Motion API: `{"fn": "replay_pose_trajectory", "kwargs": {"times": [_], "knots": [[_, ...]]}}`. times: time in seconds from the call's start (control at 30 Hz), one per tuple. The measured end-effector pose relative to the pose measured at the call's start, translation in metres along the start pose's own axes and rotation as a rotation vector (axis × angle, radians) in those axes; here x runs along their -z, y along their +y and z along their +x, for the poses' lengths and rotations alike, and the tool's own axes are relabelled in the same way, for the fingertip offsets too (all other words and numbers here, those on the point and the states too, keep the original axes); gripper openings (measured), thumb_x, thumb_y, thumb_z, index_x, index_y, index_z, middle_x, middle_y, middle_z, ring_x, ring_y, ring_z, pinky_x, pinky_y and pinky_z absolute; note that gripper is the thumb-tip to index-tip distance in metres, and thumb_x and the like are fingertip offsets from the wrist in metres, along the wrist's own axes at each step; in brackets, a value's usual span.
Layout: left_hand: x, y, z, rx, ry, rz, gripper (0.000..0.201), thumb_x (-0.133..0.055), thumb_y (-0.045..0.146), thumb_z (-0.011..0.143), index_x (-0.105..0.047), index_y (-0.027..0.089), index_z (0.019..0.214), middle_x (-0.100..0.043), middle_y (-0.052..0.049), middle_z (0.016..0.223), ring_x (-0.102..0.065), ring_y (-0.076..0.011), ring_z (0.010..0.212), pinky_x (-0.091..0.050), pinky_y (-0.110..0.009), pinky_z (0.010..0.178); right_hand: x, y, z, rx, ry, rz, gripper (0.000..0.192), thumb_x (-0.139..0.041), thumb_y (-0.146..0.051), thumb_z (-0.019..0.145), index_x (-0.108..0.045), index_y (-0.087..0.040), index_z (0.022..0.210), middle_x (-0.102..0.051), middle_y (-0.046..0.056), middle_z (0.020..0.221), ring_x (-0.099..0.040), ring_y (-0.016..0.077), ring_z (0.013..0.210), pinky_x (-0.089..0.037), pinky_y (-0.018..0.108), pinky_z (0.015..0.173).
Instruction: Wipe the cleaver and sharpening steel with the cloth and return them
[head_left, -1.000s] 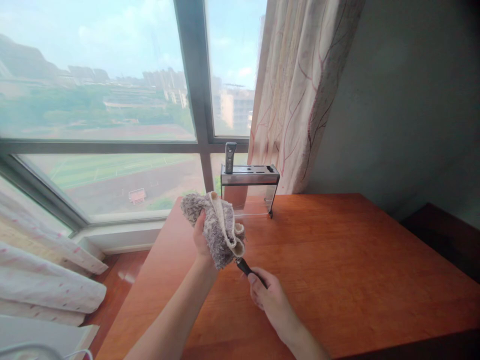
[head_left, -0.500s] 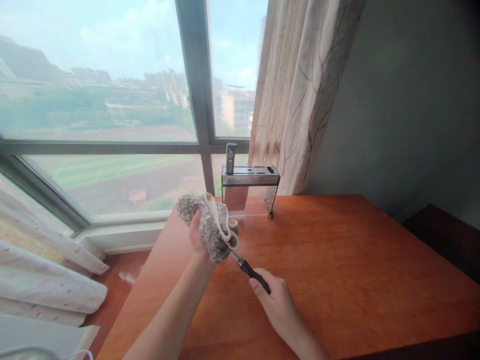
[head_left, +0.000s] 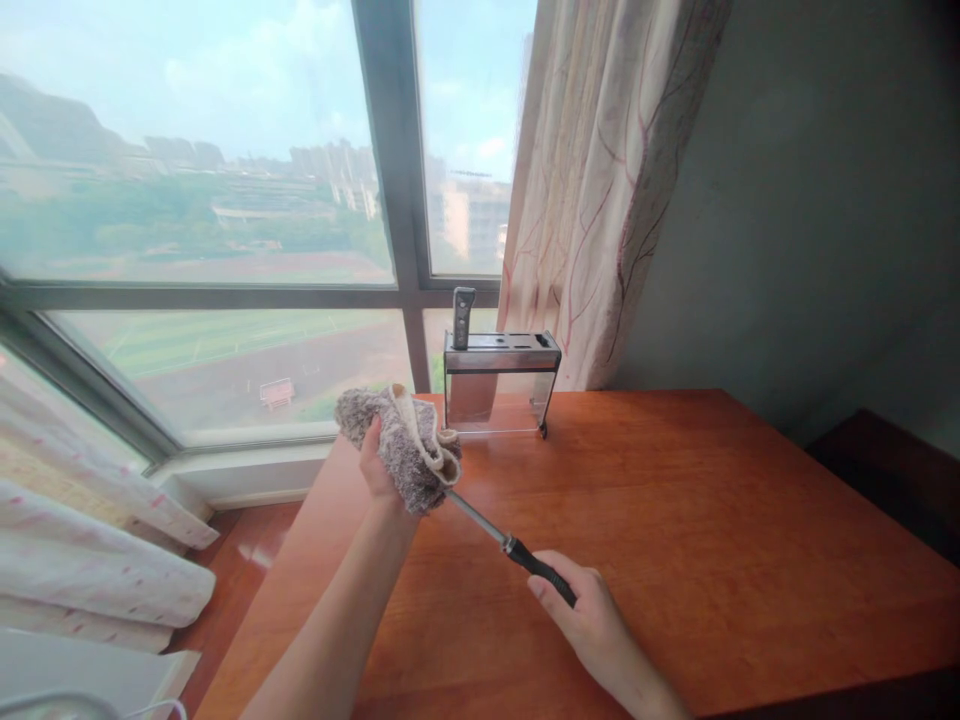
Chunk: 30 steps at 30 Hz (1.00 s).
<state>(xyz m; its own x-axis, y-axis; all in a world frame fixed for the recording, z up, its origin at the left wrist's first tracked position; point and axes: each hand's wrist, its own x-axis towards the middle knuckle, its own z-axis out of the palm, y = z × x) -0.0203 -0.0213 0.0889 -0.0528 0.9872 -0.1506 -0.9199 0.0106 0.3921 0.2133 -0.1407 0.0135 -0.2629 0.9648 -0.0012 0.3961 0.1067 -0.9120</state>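
Note:
My left hand (head_left: pixel 373 462) grips a grey fluffy cloth (head_left: pixel 409 452), bunched around the far end of a thin steel rod (head_left: pixel 476 520). The rod has a black handle (head_left: pixel 544 572), and my right hand (head_left: pixel 592 625) holds that handle low over the wooden table (head_left: pixel 675 520). The rod's tip is hidden inside the cloth. Both hands hover above the table's left part.
A steel and clear-walled knife block (head_left: pixel 499 380) stands at the table's far edge by the window, with one dark handle (head_left: pixel 462 316) sticking up. A patterned curtain (head_left: pixel 600 190) hangs at the right of it. Light fabric (head_left: pixel 90 570) lies at lower left.
My hands have drawn apart: the right pulled the handle down and right, the left moved the cloth left. More bare steel rod shows between them now.

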Motion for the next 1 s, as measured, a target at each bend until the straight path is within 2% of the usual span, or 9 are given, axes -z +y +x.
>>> {"fn": "replay_pose_trajectory", "kwargs": {"times": [0.13, 0.33, 0.47, 0.6, 0.67, 0.73, 0.83, 0.9, 1.0], "knots": [[0.001, -0.006, 0.000, -0.008, -0.033, 0.057, 0.049, -0.041, 0.050, 0.085, -0.066, 0.009, 0.086, -0.068, -0.013, 0.067, -0.068, -0.0304, 0.060, -0.056, -0.045, 0.055, 0.001, 0.003, -0.002, -0.023, 0.018, 0.001, 0.036, -0.047, -0.049, 0.091, -0.066, -0.019, 0.097, -0.058, 0.000, 0.073, -0.050, 0.0149, 0.065, -0.035, 0.024, 0.061], [-0.001, -0.022, -0.008, -0.020, -0.039, 0.036, 0.041, -0.047, 0.045, 0.086, -0.065, 0.010, 0.098, -0.071, -0.012, 0.079, -0.069, -0.0272, 0.068, -0.057, -0.043, 0.066, -0.012, -0.007, 0.006, -0.012, 0.054, 0.035, 0.036, -0.047, -0.049, 0.091, -0.066, -0.018, 0.093, -0.056, -0.001, 0.069, -0.046, 0.0133, 0.062, -0.032, 0.024, 0.057], [-0.003, -0.045, -0.019, 0.123, -0.100, 0.058, 0.045, -0.049, 0.049, 0.086, -0.066, 0.008, 0.097, -0.072, -0.012, 0.076, -0.070, -0.0294, 0.073, -0.057, -0.042, 0.069, -0.022, -0.021, 0.019, 0.019, 0.099, 0.022, 0.035, -0.047, -0.046, 0.091, -0.066, -0.017, 0.089, -0.055, -0.001, 0.063, -0.046, 0.0126, 0.057, -0.029, 0.023, 0.053], [-0.004, -0.058, -0.026, 0.214, -0.149, 0.113, 0.052, -0.046, 0.053, 0.086, -0.067, 0.006, 0.093, -0.072, -0.014, 0.074, -0.070, -0.0302, 0.075, -0.057, -0.042, 0.071, -0.027, -0.030, 0.027, 0.032, 0.147, -0.027, 0.029, -0.047, -0.040, 0.092, -0.065, -0.018, 0.088, -0.059, 0.000, 0.064, -0.052, 0.0143, 0.057, -0.033, 0.024, 0.053], [-0.005, -0.057, -0.026, 0.200, -0.135, 0.129, 0.051, -0.045, 0.053, 0.087, -0.067, 0.007, 0.093, -0.072, -0.014, 0.074, -0.070, -0.0298, 0.075, -0.057, -0.042, 0.072, -0.028, -0.030, 0.028, 0.069, 0.171, -0.062, 0.025, -0.047, -0.036, 0.091, -0.066, -0.019, 0.092, -0.064, 0.002, 0.071, -0.058, 0.0172, 0.065, -0.038, 0.025, 0.058], [-0.005, -0.053, -0.023, 0.169, -0.103, 0.132, 0.049, -0.046, 0.050, 0.087, -0.067, 0.007, 0.093, -0.072, -0.013, 0.074, -0.070, -0.0288, 0.073, -0.058, -0.041, 0.071, -0.029, -0.029, 0.027, 0.138, 0.223, -0.096, 0.024, -0.047, -0.032, 0.091, -0.065, -0.021, 0.102, -0.067, 0.006, 0.086, -0.062, 0.0207, 0.080, -0.044, 0.027, 0.069], [-0.005, -0.046, -0.018, 0.118, -0.036, 0.119, 0.046, -0.046, 0.048, 0.087, -0.068, 0.008, 0.092, -0.071, -0.013, 0.072, -0.070, -0.0284, 0.070, -0.058, -0.041, 0.068, -0.029, -0.027, 0.024, 0.219, 0.288, -0.116, 0.030, -0.046, -0.032, 0.092, -0.063, -0.021, 0.114, -0.066, 0.009, 0.098, -0.061, 0.0232, 0.092, -0.045, 0.032, 0.081], [-0.004, -0.040, -0.015, 0.125, -0.016, 0.107, 0.048, -0.045, 0.049, 0.087, -0.068, 0.007, 0.090, -0.071, -0.014, 0.071, -0.070, -0.0297, 0.070, -0.058, -0.043, 0.066, -0.029, -0.026, 0.023, 0.182, 0.244, -0.019, 0.035, -0.044, -0.039, 0.093, -0.064, -0.019, 0.113, -0.065, 0.008, 0.084, -0.061, 0.0210, 0.080, -0.046, 0.031, 0.075], [-0.004, -0.033, -0.012, 0.141, -0.028, 0.094, 0.051, -0.041, 0.049, 0.089, -0.068, 0.006, 0.088, -0.069, -0.015, 0.068, -0.070, -0.0309, 0.069, -0.058, -0.045, 0.066, -0.029, -0.025, 0.020, -0.044, 0.059, 0.385, 0.049, -0.037, -0.052, 0.094, -0.065, -0.012, 0.101, -0.054, 0.001, 0.057, -0.050, 0.0135, 0.050, -0.041, 0.025, 0.051]]}}
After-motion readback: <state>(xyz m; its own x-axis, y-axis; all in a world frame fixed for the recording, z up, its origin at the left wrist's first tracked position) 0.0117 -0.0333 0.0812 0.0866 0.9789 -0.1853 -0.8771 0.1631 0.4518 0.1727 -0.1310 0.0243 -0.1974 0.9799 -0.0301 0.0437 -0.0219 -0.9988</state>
